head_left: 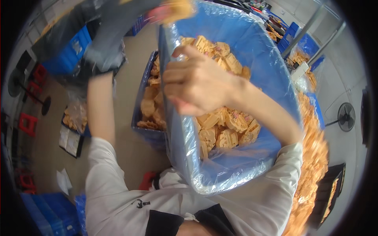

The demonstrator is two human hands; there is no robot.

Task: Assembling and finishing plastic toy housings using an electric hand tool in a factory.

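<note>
My right hand (193, 80) is closed over the left rim of a large blue bin (252, 29), its fingers curled at the edge. Clear plastic film lines the bin and folds over the rim. Inside lie many tan moulded pieces (227, 138), some with pinkish bits. My left hand (103, 59) is stretched forward to the left of the bin, smeared by motion among blurred grey and dark shapes; its fingers cannot be made out. A blurred grey shape with a yellow and pink end (171, 11) crosses above the bin's far left corner.
A second, lower bin (147, 131) of tan pieces stands left of the large one. To the right is a long heap of tan pieces (309, 157). Red stools (28, 124), standing fans (346, 117), metal poles (325, 43) and blue crates (51, 214) stand around.
</note>
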